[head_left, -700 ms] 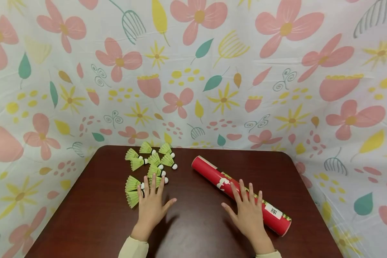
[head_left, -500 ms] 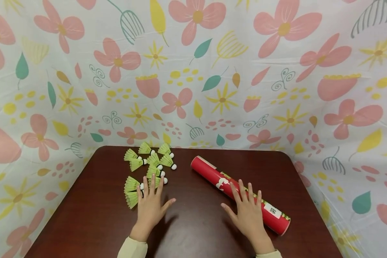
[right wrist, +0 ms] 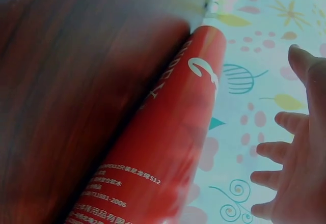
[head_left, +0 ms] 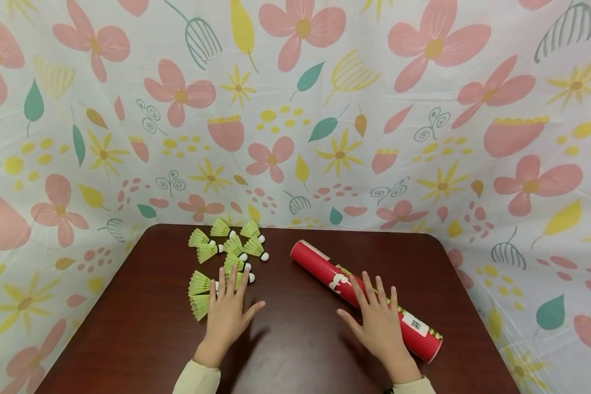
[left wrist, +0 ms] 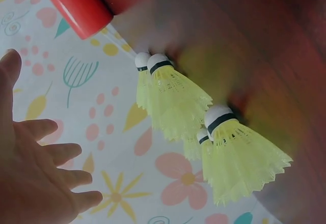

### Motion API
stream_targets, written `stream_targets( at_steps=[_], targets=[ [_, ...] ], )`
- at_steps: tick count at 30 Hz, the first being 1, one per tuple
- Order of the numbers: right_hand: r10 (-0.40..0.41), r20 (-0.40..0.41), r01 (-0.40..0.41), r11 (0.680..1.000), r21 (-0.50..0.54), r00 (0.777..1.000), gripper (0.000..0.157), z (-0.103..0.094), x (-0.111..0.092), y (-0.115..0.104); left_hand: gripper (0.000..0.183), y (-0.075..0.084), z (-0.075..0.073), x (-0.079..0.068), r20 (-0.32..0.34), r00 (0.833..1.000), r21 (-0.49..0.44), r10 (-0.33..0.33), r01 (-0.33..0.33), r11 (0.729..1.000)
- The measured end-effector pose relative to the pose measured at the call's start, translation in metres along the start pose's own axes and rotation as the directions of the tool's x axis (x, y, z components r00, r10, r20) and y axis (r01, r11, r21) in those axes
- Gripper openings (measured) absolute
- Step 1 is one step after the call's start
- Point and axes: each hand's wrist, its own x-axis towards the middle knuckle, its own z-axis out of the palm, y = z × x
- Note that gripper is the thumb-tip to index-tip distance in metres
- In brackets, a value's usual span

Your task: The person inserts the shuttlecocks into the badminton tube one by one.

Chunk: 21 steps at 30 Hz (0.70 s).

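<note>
My left hand (head_left: 226, 317) hovers palm down with spread fingers at the near side of a group of yellow-green shuttlecocks (head_left: 235, 245). Its fingertips overlap the closest ones in the head view, partly hiding them. White corks with dark bands show clearly on the shuttlecocks (left wrist: 221, 119) in the left wrist view. On the right, a long red shuttlecock tube (head_left: 315, 260) lies diagonally on the table. My right hand (head_left: 381, 328), also spread, is over the tube's near side and covers part of its middle. Neither hand holds anything. White printed lettering runs along the tube (right wrist: 168, 127) in the right wrist view.
The dark brown wooden table (head_left: 295, 350) has rounded far corners. Behind it and along both sides hangs a white curtain (head_left: 285, 158) with pink, yellow and green flowers and leaves. A white label (head_left: 416, 324) is stuck near the tube's closer end.
</note>
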Motion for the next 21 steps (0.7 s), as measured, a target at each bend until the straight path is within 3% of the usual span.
stream_targets(
  at_steps=[6, 15, 21],
  targets=[
    [0.009, 0.052, -0.011, 0.999, 0.036, 0.999, 0.083, -0.005, 0.006, 0.002, 0.084, -0.002, -0.004, 0.004, -0.013, 1.000, -0.035, 0.019, -0.019, 0.999],
    [-0.011, 0.027, 0.010, 0.999, 0.048, 1.000, 0.083, -0.005, 0.013, 0.009, 0.076, -0.007, -0.007, 0.011, -0.048, 0.998, -0.111, 0.035, -0.041, 0.993],
    [-0.039, -0.032, 0.041, 0.998, 0.044, 0.999, 0.084, -0.004, 0.014, 0.012, 0.074, -0.008, -0.006, 0.009, -0.074, 0.997, -0.143, 0.039, -0.049, 0.989]
  ],
)
